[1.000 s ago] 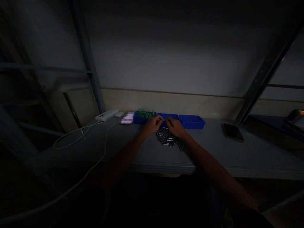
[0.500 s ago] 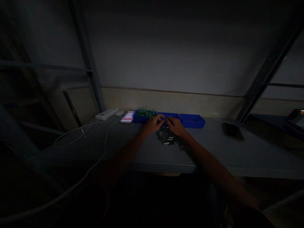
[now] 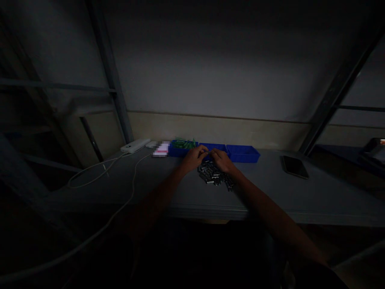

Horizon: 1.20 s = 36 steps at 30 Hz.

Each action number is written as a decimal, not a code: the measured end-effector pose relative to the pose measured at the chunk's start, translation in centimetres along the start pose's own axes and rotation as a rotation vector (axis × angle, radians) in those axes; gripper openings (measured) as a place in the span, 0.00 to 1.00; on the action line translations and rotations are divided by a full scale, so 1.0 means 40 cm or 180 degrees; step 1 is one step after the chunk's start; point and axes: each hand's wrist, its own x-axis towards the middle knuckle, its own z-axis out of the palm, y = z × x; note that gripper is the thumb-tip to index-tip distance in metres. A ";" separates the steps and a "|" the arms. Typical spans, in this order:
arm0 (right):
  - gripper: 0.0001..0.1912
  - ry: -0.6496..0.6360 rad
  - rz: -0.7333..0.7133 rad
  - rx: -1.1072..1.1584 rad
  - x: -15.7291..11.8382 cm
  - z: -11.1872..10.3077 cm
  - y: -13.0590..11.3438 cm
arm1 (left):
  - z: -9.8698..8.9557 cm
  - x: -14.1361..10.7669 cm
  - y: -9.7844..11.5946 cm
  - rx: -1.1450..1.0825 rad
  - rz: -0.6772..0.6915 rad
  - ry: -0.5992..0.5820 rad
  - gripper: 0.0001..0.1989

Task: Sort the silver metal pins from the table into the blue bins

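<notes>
My left hand [image 3: 195,157] and my right hand [image 3: 221,159] meet almost fingertip to fingertip, just in front of the middle blue bin [image 3: 213,146]. Both are closed in a pinch; whatever is between the fingers is too small and dark to make out. Below them on the table lies a pile of small dark and shiny metal pieces [image 3: 214,175], partly covered by the right hand. To the left, a blue bin [image 3: 177,152] holds thin green pieces [image 3: 185,143]. Another blue bin [image 3: 244,157] stands to the right.
A dark phone [image 3: 295,166] lies on the grey table [image 3: 264,188] at the right. At the left are a white power bank [image 3: 135,145], a pink and white packet [image 3: 161,149] and a white cable [image 3: 134,180] running over the front edge. Metal posts [image 3: 117,96] and a wall rise behind.
Both hands stay in nearly the same place, with only slight finger movement. The bins and the pile look unchanged.
</notes>
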 end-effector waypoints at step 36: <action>0.16 -0.0493 -0.0224 -0.0449 -0.010 -0.020 -0.020 | 0.003 0.014 -0.015 -0.0362 -0.0202 -0.0005 0.10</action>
